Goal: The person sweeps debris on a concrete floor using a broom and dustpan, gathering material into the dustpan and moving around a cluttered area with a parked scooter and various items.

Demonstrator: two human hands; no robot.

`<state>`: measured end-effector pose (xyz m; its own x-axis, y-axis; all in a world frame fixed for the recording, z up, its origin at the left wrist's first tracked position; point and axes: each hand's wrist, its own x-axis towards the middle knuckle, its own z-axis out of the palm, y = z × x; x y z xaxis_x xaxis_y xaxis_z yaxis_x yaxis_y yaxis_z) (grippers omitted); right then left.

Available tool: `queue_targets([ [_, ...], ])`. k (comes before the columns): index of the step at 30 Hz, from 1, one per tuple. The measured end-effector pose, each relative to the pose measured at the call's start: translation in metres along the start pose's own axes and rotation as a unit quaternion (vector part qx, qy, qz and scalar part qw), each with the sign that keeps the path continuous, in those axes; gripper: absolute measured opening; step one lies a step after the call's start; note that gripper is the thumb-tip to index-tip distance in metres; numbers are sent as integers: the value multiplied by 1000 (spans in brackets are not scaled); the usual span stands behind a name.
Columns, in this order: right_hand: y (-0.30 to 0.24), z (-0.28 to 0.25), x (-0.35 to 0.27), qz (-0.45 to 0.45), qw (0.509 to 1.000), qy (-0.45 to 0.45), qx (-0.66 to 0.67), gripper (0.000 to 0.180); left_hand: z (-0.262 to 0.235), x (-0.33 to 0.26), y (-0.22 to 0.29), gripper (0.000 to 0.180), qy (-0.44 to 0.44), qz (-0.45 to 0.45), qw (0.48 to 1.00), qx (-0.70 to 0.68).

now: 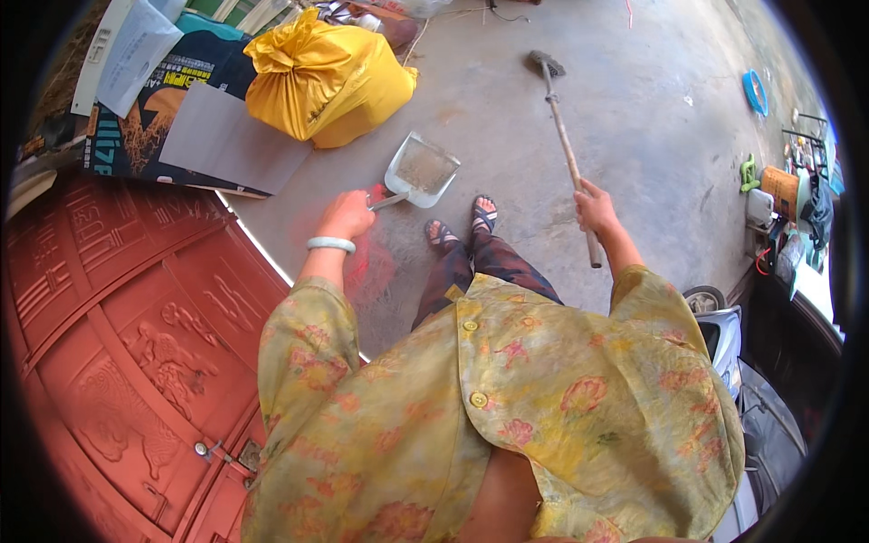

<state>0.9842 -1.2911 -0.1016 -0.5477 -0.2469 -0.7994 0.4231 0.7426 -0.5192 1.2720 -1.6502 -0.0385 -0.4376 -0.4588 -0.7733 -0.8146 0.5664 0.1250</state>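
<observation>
My left hand (346, 217), a pale bangle at its wrist, is closed round the handle of a dustpan (444, 194). The pan has a light rim and brownish dirt inside, and lies on the floor ahead of my left foot. Red, net-like stuff (369, 271) hangs beneath this hand, blurred; what it is and whether the hand grips it, I cannot tell. My right hand (596, 206) wraps round the wooden shaft of a long-handled tool (565, 140). Its small dark head (549, 63) is at the far end on the floor; its exact kind is unclear.
A tied yellow sack (335, 86) stands at the far left beside a dark printed board (204, 100). A red embossed metal door (136, 353) fills the left side. A blue basin (755, 93) lies far right. Cluttered goods and a vehicle with a wheel (704, 299) line the right.
</observation>
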Motion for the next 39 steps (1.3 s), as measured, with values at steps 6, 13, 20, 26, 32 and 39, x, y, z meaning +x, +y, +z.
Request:
queue_targets([
  [6, 16, 24, -75, 38, 989, -111, -91, 52, 1, 10, -5, 26, 3, -2, 1000, -12],
  [13, 26, -5, -152, 45, 955, -256, -141, 49, -5, 5, 1, 28, -1, 1, 1000, 5],
  [20, 14, -48, -180, 68, 965, -226, -115, 50, 3, -5, 0, 28, 17, -9, 1000, -3],
  [26, 0, -12, -88, -33, 979, -135, -148, 49, 6, -2, 5, 27, 14, -8, 1000, 8],
  [32, 46, 43, -54, -135, 932, -168, -291, 47, 11, 4, 0, 28, 15, -4, 1000, 16],
  [39, 27, -12, -167, -14, 950, -262, -167, 47, 9, -3, 0, 27, 24, -6, 1000, 13],
])
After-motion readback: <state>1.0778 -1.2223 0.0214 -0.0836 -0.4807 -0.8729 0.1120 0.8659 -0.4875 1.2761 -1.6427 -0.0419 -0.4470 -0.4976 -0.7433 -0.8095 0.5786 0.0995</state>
